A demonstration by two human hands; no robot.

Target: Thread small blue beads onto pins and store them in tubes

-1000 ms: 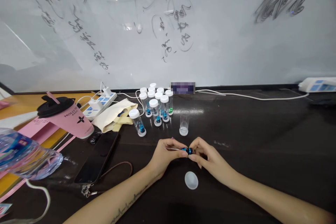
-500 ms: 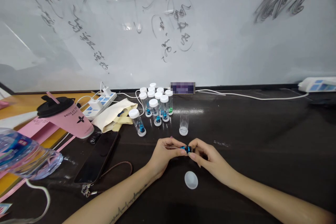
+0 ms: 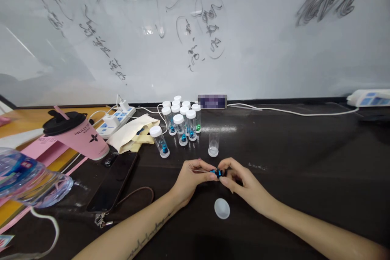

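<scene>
My left hand (image 3: 191,178) and my right hand (image 3: 240,180) meet over the dark table, fingertips pinched together on a small blue and black part (image 3: 219,173). A thin metal pin (image 3: 199,171) runs from the left fingers toward that part. Just beyond the hands stands an uncapped clear vial (image 3: 213,142). Its loose white cap (image 3: 222,208) lies on the table below my hands. A cluster of capped vials (image 3: 181,122) holding blue and green bits stands behind, with one tilted vial (image 3: 160,142) at its left.
A black phone (image 3: 114,180) with a wrist strap lies to the left. A pink lidded cup (image 3: 77,136), a plastic water bottle (image 3: 27,178), a cream bag (image 3: 132,132) and a power strip (image 3: 115,120) crowd the left side. A whiteboard (image 3: 243,40) backs the table.
Both hands have shifted very slightly up and the fingers have closed a little tighter round the small blue part. Nothing else has moved.
</scene>
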